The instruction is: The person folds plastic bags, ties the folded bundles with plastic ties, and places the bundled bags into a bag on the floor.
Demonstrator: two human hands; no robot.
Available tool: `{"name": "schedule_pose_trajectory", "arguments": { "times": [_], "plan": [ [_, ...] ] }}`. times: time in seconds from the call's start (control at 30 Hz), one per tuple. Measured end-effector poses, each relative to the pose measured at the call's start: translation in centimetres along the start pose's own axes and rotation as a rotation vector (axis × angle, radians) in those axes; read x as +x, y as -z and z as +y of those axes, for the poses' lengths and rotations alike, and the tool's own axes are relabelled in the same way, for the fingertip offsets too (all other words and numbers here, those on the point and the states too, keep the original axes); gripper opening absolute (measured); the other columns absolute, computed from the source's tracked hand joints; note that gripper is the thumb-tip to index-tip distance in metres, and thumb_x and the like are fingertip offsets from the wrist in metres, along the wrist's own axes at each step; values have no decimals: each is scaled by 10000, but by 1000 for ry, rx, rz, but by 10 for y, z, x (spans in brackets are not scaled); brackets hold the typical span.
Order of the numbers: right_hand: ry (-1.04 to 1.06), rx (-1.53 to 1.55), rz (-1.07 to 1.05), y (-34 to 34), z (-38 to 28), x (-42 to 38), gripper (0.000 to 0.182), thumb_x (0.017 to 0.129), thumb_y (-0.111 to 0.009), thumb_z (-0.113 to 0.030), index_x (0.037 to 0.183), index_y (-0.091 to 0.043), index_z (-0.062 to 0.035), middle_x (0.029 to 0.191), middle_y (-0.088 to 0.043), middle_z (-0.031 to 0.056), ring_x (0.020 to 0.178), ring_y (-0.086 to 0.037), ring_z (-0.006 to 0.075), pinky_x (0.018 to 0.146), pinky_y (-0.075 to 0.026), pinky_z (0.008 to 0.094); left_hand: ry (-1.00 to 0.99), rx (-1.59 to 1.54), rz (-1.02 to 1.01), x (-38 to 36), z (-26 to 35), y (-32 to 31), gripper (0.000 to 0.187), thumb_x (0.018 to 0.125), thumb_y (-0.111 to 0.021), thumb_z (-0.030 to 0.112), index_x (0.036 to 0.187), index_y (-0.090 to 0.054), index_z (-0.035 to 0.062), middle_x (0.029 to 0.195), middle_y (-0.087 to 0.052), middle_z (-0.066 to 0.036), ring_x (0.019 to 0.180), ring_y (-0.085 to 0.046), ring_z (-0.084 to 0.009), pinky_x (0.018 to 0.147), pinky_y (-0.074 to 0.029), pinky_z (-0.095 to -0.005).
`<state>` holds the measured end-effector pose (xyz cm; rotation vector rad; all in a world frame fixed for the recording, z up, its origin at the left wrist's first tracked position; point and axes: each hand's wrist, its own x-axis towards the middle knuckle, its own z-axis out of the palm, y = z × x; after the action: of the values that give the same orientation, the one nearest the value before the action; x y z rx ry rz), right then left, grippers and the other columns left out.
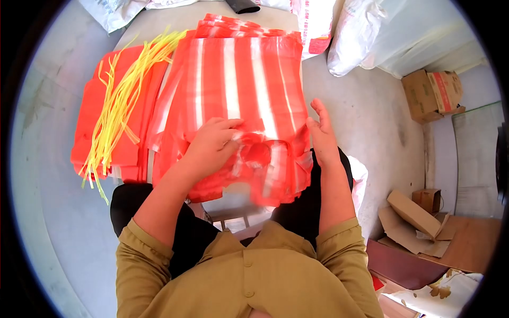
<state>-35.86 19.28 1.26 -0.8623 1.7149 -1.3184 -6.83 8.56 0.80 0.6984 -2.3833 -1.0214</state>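
Note:
A stack of red-and-white striped plastic bags (241,74) lies in front of me, its near edge hanging over my knees. The top bag is crumpled and bunched at the near end, where its handle loops show. My left hand (211,146) rests on this bunched part, fingers pointing right and slightly apart. At the stack's right edge stands my right hand (323,135), open, its fingers stretched away from me and the thumb near the plastic. On the left lies a pile of folded red bags (87,127), with a bundle of yellow strips (119,106) across it.
White printed sacks (355,37) stand at the far side, beside a dark tube end (243,5). Cardboard boxes (432,95) sit by the right wall. Flattened cardboard (411,225) lies on a brown surface (474,244) at lower right.

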Motion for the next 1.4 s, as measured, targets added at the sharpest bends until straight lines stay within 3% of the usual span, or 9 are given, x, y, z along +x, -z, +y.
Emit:
{"name": "schedule_pose_trajectory", "arguments": {
  "times": [0.13, 0.3, 0.53, 0.63, 0.83, 1.03, 1.13, 1.23, 1.4],
  "plan": [
    [-8, -22, 23, 0, 2, -4, 615, 1057, -501, -127, 1636, -308, -56, 1677, -327, 138, 1553, -304, 251, 1241, -271, 371, 20, -59, 11, 0, -3, -2, 186, 998, -610, 72, 1137, -693, -21, 1320, -667, -143, 1202, -586, -312, 1027, -477, -407],
    [40, 26, 7, 1, 9, -7, 607, 1062, -496, -136, 1634, -310, -56, 1680, -322, 133, 1557, -295, 255, 1250, -261, 383, 234, -397, 26, 3, 6, 2, 235, 1033, -579, 135, 1170, -705, -9, 1172, -710, -162, 1087, -632, -326, 955, -491, -412],
    [51, 0, 46, -4, 11, 7, 580, 1077, -481, -146, 1626, -316, -65, 1663, -340, 107, 1524, -338, 241, 1242, -280, 371, 125, -401, 67, 4, 7, 5, 232, 1033, -553, 91, 1179, -693, -24, 1055, -707, -164, 982, -662, -308, 897, -509, -394],
    [40, 100, 40, -8, 10, 6, 583, 1077, -495, -145, 1626, -315, -73, 1641, -360, 115, 1499, -368, 237, 1225, -313, 373, 186, -400, 33, 4, 14, 6, 221, 1031, -564, 88, 1163, -701, -24, 1122, -717, -166, 1041, -649, -324, 931, -500, -398],
    [77, 146, 13, 0, 19, 1, 635, 1059, -547, -127, 1638, -290, -82, 1624, -373, 142, 1473, -402, 251, 1201, -355, 383, 72, -257, 65, 0, -9, -8, 174, 1022, -605, 104, 1058, -732, -10, 1286, -708, -151, 1167, -603, -341, 999, -479, -423],
    [-107, 123, -33, 15, 20, -17, 738, 1028, -616, -150, 1659, -236, -89, 1601, -403, 156, 1421, -457, 250, 1174, -385, 391, 46, -170, 52, -1, -13, -11, 161, 1006, -638, 114, 947, -701, -22, 1330, -690, -153, 1157, -607, -362, 990, -487, -431],
    [-151, 49, -52, 26, 23, -20, 858, 965, -688, -154, 1662, -194, -75, 1558, -472, 158, 1314, -545, 249, 1039, -484, 404, 14, -118, 74, -2, -12, -14, 168, 996, -651, 116, 916, -683, -27, 1346, -683, -153, 1154, -606, -370, 987, -491, -439],
    [-190, 99, -58, 24, 10, -36, 825, 962, -652, -56, 1663, -217, -80, 1398, -600, 159, 1275, -578, 237, 1108, -431, 381, 4, -75, 80, -4, -9, -15, 168, 991, -659, 127, 928, -691, -26, 1342, -686, -147, 1163, -605, -369, 995, -493, -447],
    [-188, 57, -217, 32, -1, -55, 775, 943, -649, -14, 1630, -293, -43, 1254, -682, 120, 1132, -647, 183, 1042, -483, 346, -6, -38, 75, -6, -9, -15, 169, 991, -661, 136, 941, -700, -21, 1342, -685, -140, 1182, -602, -371, 1010, -492, -448]
  ]
}}
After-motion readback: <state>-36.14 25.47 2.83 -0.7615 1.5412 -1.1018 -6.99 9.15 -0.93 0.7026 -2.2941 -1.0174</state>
